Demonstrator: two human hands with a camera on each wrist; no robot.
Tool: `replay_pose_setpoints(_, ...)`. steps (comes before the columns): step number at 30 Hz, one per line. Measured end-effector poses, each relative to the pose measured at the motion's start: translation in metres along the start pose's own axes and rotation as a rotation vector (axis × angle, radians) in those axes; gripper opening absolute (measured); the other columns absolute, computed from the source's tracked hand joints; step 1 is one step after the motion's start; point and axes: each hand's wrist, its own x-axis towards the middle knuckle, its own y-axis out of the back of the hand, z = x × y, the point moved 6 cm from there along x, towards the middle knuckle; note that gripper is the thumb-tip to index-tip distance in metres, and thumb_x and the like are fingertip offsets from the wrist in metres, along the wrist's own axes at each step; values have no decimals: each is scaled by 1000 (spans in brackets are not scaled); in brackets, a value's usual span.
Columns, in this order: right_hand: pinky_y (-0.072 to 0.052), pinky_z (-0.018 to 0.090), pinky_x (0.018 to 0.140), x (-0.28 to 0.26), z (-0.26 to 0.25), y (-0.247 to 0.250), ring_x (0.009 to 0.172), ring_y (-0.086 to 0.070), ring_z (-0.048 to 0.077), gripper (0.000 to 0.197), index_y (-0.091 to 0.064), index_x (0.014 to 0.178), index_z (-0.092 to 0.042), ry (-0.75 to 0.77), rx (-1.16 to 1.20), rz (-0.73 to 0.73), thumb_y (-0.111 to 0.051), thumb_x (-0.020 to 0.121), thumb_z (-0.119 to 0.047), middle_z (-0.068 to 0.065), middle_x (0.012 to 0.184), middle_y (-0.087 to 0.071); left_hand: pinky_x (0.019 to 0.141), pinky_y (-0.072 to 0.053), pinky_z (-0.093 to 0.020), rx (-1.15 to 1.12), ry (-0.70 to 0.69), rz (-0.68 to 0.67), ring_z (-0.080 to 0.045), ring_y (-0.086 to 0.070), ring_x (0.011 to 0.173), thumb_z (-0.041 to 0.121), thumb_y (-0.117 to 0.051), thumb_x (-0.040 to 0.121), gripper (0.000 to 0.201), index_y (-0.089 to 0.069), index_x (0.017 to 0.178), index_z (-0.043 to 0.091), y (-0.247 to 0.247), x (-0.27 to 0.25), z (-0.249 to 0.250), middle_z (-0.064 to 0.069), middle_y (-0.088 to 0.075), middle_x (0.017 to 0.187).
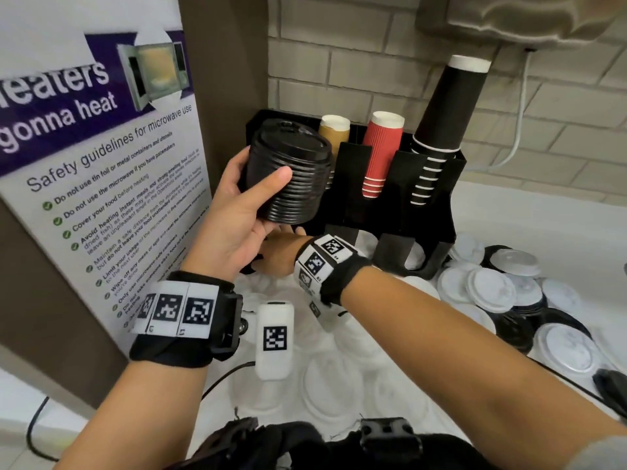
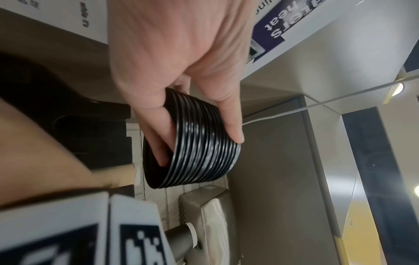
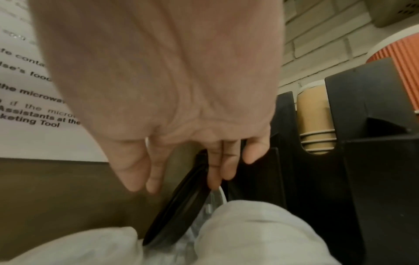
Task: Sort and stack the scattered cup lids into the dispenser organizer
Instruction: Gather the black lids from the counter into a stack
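Note:
My left hand (image 1: pixel 264 171) grips a tall stack of black lids (image 1: pixel 288 171), tilted, in front of the black dispenser organizer (image 1: pixel 400 205). In the left wrist view my thumb and fingers (image 2: pixel 235 132) clasp the black lid stack (image 2: pixel 201 148). My right hand (image 1: pixel 281 252) reaches below it toward the organizer's lower left slot. There its straight fingers (image 3: pixel 215 172) touch a black lid (image 3: pixel 179 208) leaning on edge beside a white lid (image 3: pixel 215 197). White lids (image 1: pixel 488 290) and black lids (image 1: pixel 512 327) lie scattered at the right.
Brown cups (image 1: pixel 334 130), red cups (image 1: pixel 380 154) and black cups (image 1: pixel 444 110) stand in the organizer's upper slots. A microwave safety poster (image 1: pixel 101 164) on a panel closes the left side. More white lids (image 1: pixel 325 378) cover the counter near me. A brick wall is behind.

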Motion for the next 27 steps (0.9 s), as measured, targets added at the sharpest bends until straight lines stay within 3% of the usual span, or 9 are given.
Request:
replay_pose_setpoints(4, -32, 49, 107, 1, -1, 8, 140, -22, 33, 46, -36, 144, -19, -17, -20, 17, -41, 99, -28, 11, 153, -23, 68, -59, -38, -1, -24, 24, -22, -70, 104, 15, -78, 70, 67, -50, 130, 19, 2, -4, 3, -6, -65, 123)
replay_pose_setpoints(9, -41, 46, 103, -25, 17, 33, 126, -43, 34, 45, -43, 138, -7, -2, 330, 185, -45, 97, -27, 14, 140, -44, 77, -58, -37, -9, -53, 20, -24, -65, 113, 18, -80, 61, 77, -49, 132, 19, -2, -10, 12, -8, -62, 129)
replay_pose_setpoints(12, -43, 44, 102, -55, 45, 53, 121, -51, 34, 53, -40, 137, -2, -64, 590, 388, -57, 92, -23, 19, 134, -48, 77, -58, -37, -5, -66, 14, -24, -65, 113, 14, -75, 69, 69, -49, 132, 18, -4, -12, 14, -9, -61, 130)
replay_pose_setpoints(14, -44, 40, 98, -82, 69, 67, 113, -53, 33, 45, -46, 129, -3, -118, 538, 579, -61, 88, -12, 16, 129, -45, 75, -58, -35, -2, -50, 3, -22, -67, 111, 12, -71, 73, 59, -52, 129, 20, -5, -14, 10, -6, -64, 125)
replay_pose_setpoints(17, -43, 30, 88, -123, 101, 80, 106, -53, 31, 44, -48, 124, -8, -188, 563, 851, -59, 83, 3, 13, 121, -46, 73, -59, -33, -8, 1, -28, -20, -69, 107, 14, -75, 71, 62, -53, 128, 21, -8, -18, -6, -3, -68, 118)
replay_pose_setpoints(20, -42, 24, 88, -154, 130, 86, 106, -53, 25, 52, -45, 133, -7, -276, 624, 1038, -60, 84, 1, 15, 118, -51, 74, -59, -34, 6, 75, -57, -19, -68, 107, 14, -75, 68, 64, -54, 128, 24, -13, -21, -29, 0, -70, 117)
replay_pose_setpoints(22, -39, 11, 83, -173, 136, 90, 93, -53, 18, 35, -57, 119, -4, -255, 608, 1151, -62, 84, -4, 12, 107, -52, 75, -58, -32, 9, 118, -68, -18, -68, 108, 14, -76, 66, 65, -55, 127, 26, -17, -23, -46, 1, -69, 117)
replay_pose_setpoints(24, -37, 3, 74, -190, 132, 91, 80, -49, 10, 14, -63, 96, -6, -157, 642, 1230, -62, 83, -6, 3, 96, -47, 74, -58, -31, 4, 149, -71, -17, -69, 106, 15, -80, 64, 66, -57, 125, 27, -22, -26, -59, 2, -70, 116)
replay_pose_setpoints(27, -44, 9, 78, -202, 122, 83, 92, -54, 7, 17, -54, 90, -24, 22, 768, 1118, -63, 82, -11, -1, 101, -50, 73, -58, -29, -24, 176, -93, -16, -70, 104, 11, -75, 69, 59, -57, 124, 26, -31, -29, -75, 3, -73, 110)
